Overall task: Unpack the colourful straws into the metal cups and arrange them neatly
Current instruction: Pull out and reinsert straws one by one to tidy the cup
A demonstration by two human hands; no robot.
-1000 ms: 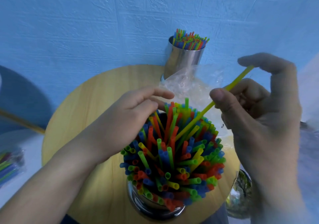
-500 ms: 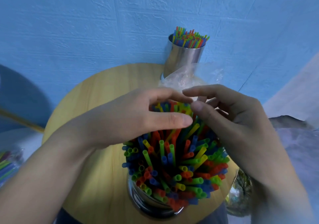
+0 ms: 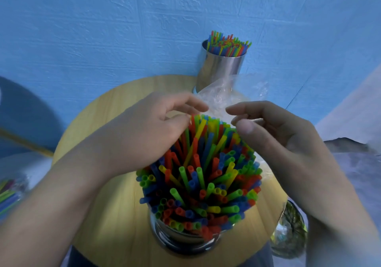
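My left hand (image 3: 144,137) and right hand (image 3: 276,143) hover loosely open, gripping nothing I think, over the straws (image 3: 198,184) crammed in the near metal cup (image 3: 181,240) on the desk (image 3: 99,126). I'd press raised far-side tips down gently, level, without tipping the cup.

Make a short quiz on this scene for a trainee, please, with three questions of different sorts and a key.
1. True or false: the near metal cup and the far metal cup both hold straws.
2. What lies between the two cups? A) clear plastic bag B) spoon C) lid
3. What shape is the wooden table?
Key: 1 true; 2 A; 3 round.
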